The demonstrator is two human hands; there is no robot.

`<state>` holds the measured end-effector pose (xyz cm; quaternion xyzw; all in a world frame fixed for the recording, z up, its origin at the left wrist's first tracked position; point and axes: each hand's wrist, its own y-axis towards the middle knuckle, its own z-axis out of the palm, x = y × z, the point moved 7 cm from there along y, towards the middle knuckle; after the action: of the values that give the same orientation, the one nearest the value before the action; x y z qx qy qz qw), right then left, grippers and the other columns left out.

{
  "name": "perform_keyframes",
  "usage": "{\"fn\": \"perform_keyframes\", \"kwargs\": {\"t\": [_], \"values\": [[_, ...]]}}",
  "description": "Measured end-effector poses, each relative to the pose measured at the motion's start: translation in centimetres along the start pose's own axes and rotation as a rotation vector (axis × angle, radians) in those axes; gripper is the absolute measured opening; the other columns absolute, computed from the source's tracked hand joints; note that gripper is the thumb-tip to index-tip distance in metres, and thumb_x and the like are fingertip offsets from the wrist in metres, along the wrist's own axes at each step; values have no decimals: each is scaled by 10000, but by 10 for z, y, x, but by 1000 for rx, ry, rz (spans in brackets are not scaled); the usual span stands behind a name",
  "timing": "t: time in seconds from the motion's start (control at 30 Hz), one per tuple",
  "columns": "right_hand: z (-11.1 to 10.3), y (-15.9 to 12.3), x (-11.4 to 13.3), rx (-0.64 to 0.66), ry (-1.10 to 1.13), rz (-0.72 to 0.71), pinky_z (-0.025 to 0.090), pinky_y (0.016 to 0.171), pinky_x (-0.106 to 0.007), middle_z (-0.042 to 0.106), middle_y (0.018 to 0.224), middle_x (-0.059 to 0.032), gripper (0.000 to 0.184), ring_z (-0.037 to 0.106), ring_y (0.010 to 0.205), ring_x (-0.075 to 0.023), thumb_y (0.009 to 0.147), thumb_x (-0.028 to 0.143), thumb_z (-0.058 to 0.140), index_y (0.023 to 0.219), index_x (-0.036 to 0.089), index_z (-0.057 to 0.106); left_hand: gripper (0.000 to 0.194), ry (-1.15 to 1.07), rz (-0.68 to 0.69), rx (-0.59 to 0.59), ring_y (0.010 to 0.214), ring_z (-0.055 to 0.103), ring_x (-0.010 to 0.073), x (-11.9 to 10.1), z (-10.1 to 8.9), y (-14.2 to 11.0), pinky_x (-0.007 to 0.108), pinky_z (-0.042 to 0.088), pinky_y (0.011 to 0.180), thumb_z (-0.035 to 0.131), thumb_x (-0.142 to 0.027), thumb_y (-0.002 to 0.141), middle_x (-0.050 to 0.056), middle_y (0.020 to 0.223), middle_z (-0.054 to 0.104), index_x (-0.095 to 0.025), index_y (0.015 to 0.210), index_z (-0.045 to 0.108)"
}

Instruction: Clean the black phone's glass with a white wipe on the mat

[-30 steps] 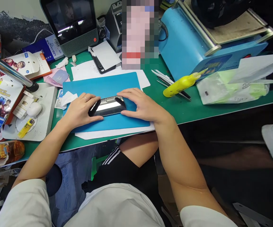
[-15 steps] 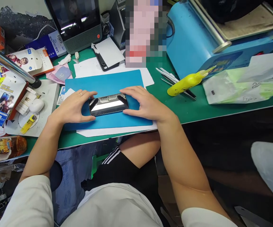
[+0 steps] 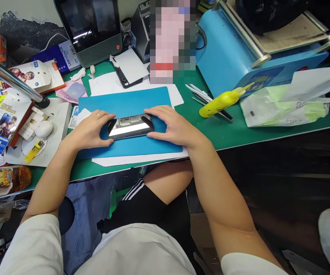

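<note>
A smartphone [image 3: 130, 126] with a dark, glossy screen lies sideways on the blue mat [image 3: 96, 101], and its glass reflects bright light. At its left end, my left hand [image 3: 89, 130] curves round the corners, thumb at the near edge and fingers at the far edge. My right hand [image 3: 174, 126] grips the right end in the same way, thumb near and index finger far. A ring sits on one finger of my left hand. White paper [image 3: 116, 160] sticks out from under the mat.
To the right lie a yellow bottle [image 3: 219, 103], thin tools [image 3: 195, 91] and a tissue pack [image 3: 285, 107], with a blue machine [image 3: 224, 57] behind. Boxes [image 3: 6, 118], a metal stand arm [image 3: 21, 86] and a yellow lighter [image 3: 34, 151] crowd the left. A screen device [image 3: 93, 30] stands behind.
My left hand has slid left along the phone to its left end, uncovering more of the screen. My right hand stays at the right end. The camera view has shifted a little.
</note>
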<state>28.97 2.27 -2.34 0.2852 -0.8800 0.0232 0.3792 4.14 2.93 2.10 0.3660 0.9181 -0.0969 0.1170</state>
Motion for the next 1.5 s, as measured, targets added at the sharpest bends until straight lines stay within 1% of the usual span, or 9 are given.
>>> {"fn": "perform_keyframes", "kwargs": {"t": [0.27,0.63,0.83,0.97,1.07,1.17,1.3,1.4,1.5], "values": [[0,0,0,-19,-3,2,447,1204,-694,623,1557,-115,724,540,1436,-417,906,470,728,1585,303,540,829,-12,3,-37,1318,579,370,3,1,-1,521,506,1132,737,-512,887,173,1495,597,-184,1602,474],[0,1,0,-13,-10,-11,438,1214,-684,615,1563,-109,708,535,1438,-422,911,469,713,1580,307,545,771,10,24,-52,1261,602,362,0,1,2,517,514,1097,686,-557,917,187,1422,632,-151,1551,520],[-2,0,1,-5,41,4,428,1229,-666,604,1582,-116,719,524,1454,-420,925,582,716,1566,295,567,779,8,-2,-64,1262,601,365,0,1,4,508,511,1088,657,-634,906,175,1424,641,-160,1513,542],[-2,-2,-4,-42,80,22,427,1230,-661,625,1559,-107,688,530,1448,-412,952,631,665,1553,308,582,521,37,-107,-151,1254,601,344,7,-12,1,505,493,1101,487,-490,1005,155,1387,666,-178,1401,617],[-1,-2,-8,-81,84,14,442,1219,-653,652,1521,-105,613,559,1420,-400,985,592,616,1529,309,604,369,132,-287,-259,1259,602,339,26,-30,-13,485,487,1094,472,-348,1007,149,1297,691,-193,1270,678],[-1,-2,-9,-105,82,-4,439,1222,-650,662,1508,-98,584,568,1412,-396,982,558,623,1512,314,618,315,219,-430,-191,1216,622,367,48,-31,-30,486,524,1007,532,-319,977,160,1225,702,-202,1216,700],[-1,-2,-8,-91,85,17,449,1216,-642,662,1508,-102,574,567,1414,-394,975,512,645,1507,298,624,261,258,-487,-92,1087,678,352,65,-25,-37,445,545,870,565,-320,978,161,1154,722,-195,1148,718],[-1,-2,-7,-84,93,17,451,1217,-638,663,1509,-98,574,567,1413,-390,973,519,653,1504,302,625,233,276,-450,-125,1041,694,333,57,-26,-25,419,529,813,541,-316,1019,139,1070,746,-200,1056,740],[-2,-1,-9,-90,103,14,451,1220,-636,666,1502,-99,587,574,1407,-387,982,576,643,1504,308,627,239,238,-304,-205,1030,693,309,31,-26,-5,404,522,816,543,-311,1037,124,1056,748,-197,1082,748]]}}
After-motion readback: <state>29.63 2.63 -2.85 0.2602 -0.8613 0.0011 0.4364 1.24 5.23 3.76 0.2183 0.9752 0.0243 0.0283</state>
